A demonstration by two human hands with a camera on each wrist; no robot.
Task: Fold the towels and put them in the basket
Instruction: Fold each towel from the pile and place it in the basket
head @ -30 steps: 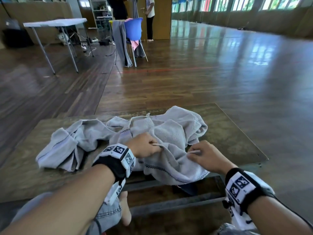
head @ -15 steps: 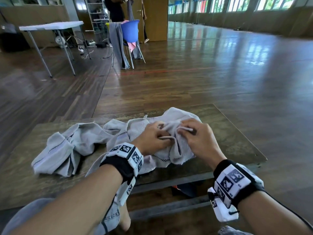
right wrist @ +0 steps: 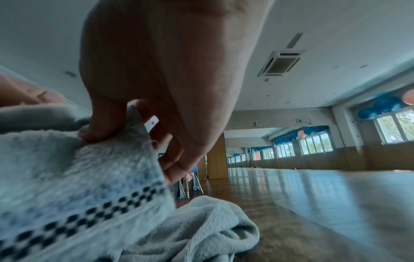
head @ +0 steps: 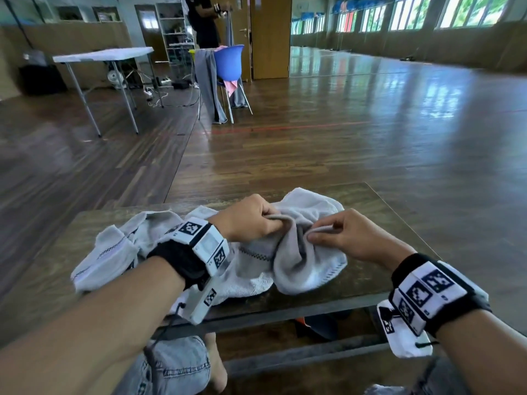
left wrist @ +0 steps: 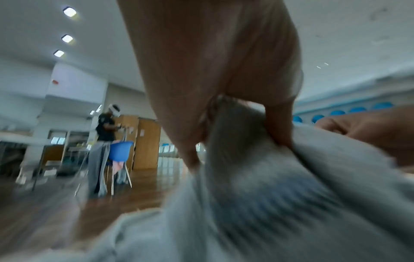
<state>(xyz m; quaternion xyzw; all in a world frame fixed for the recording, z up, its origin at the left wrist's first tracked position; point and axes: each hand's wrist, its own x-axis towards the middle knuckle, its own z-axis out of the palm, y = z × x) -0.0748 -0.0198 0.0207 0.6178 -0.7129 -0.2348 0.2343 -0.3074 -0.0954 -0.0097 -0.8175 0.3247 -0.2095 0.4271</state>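
A large hall with a glossy wooden floor point(head: 356, 132) and a row of windows point(head: 427, 18) along the right wall is seen behind a low, worn worktop point(head: 379, 218). Further back, a white folding table point(head: 105, 54) is set at the left, and a blue chair point(head: 229, 61) draped with grey cloth is placed near a wooden door; a person in dark clothing point(head: 204, 18) is seen standing behind the chair.

On the worktop a heap of pale grey towels point(head: 256, 269) is spread in a crumpled state. One towel at the left end point(head: 105, 258) is bunched by itself, a dark checked stripe being visible along its border. The towel being handled point(head: 302, 263) is gathered near the middle of the worktop, with part of it drooped toward the near edge.

The left hand point(head: 248, 220) is closed on a rolled hem of this towel, the cloth being pinched between thumb and curled fingers, as is confirmed in the left wrist view point(left wrist: 224, 88). The right hand point(head: 350, 235) is clamped on the neighbouring stretch of the same hem, thumb pressed against forefinger; in the right wrist view point(right wrist: 156, 79) the terry cloth and its checked band point(right wrist: 89, 211) are seen held beneath the thumb. The two hands are kept close together, with a short loop of hem sagging between them. A marker-printed band is worn on each wrist. No basket is shown in any view.
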